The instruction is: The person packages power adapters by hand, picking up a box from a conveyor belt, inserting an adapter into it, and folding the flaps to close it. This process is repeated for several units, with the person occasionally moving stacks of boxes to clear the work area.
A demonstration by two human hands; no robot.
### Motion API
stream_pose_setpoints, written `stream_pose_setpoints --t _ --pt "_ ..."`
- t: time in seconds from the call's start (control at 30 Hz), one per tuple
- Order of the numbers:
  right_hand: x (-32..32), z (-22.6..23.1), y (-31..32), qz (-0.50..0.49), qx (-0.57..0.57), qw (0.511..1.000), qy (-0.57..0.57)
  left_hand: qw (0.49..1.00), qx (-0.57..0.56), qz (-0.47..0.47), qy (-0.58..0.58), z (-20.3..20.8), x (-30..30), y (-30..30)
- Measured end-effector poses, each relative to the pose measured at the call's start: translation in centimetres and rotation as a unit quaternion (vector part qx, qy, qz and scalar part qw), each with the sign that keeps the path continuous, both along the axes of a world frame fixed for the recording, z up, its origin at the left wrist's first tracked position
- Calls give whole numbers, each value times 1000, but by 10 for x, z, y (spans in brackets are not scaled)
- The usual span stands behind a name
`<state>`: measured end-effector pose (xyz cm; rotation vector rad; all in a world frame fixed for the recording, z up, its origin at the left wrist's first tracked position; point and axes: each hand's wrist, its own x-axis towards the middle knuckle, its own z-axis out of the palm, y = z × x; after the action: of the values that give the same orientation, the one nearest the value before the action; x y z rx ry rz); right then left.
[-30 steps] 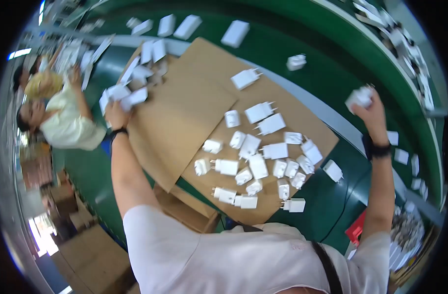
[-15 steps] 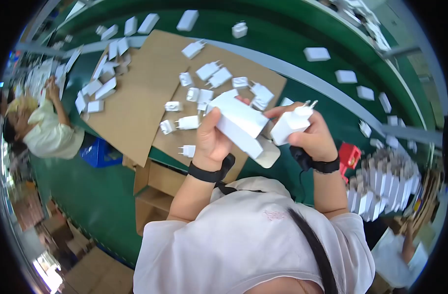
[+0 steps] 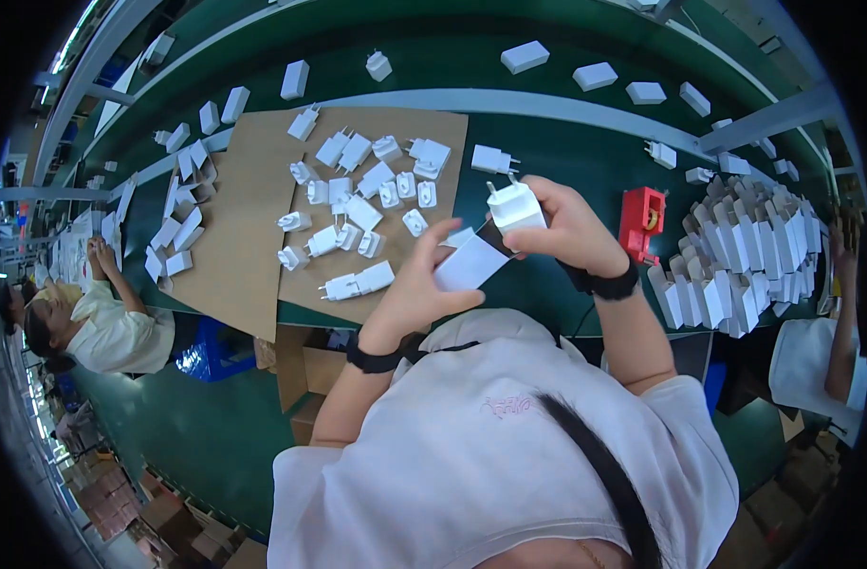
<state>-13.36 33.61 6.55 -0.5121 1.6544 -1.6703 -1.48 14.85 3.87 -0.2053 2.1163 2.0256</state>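
Observation:
My left hand is closed round a small white paper box, its thumb along the near side. The box tilts up to the right, and its dark open end faces my right hand. Between the thumb and fingers of that hand is a white plug charger, its two pins pointing up. The charger is right at the box's mouth; whether any of it is inside, I cannot tell. Left of my hands, several loose white chargers lie on a brown cardboard sheet.
A red tape dispenser stands right of my hands, beside a stack of white open boxes. More white boxes lie along the green far ledge. Folded white cartons sit at the left. Co-workers are at both sides.
The charger and the box have come together, having been apart before. The box has turned so its open end faces the charger. The whole view has shifted with my head.

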Motion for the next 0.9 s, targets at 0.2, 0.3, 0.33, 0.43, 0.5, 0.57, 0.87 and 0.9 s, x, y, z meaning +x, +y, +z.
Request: stream_pose_setpoints --t 0.2,0.3,0.33,0.43,0.5,0.57,0.87,0.9 --pt "-4 2 0 -161 -101 972 140 970 -220 100 9 6 -8 14" --pt "-2 25 17 -11 89 963 253 963 -200 180 24 7 -9 14" --pt "5 28 13 -31 100 963 248 958 -224 177 33 8 -9 14" --pt "14 28 13 -112 67 964 231 949 -252 174 70 0 -10 15" --pt "10 35 17 -94 82 948 294 930 -308 163 119 -3 -11 18" --pt "7 42 17 -39 155 934 319 921 -327 154 142 -5 -12 19" --pt "-10 42 5 0 106 937 334 968 -244 23 49 7 -20 15" --pt "-13 39 6 2 106 937 334 968 -244 24 49 1 -21 13"
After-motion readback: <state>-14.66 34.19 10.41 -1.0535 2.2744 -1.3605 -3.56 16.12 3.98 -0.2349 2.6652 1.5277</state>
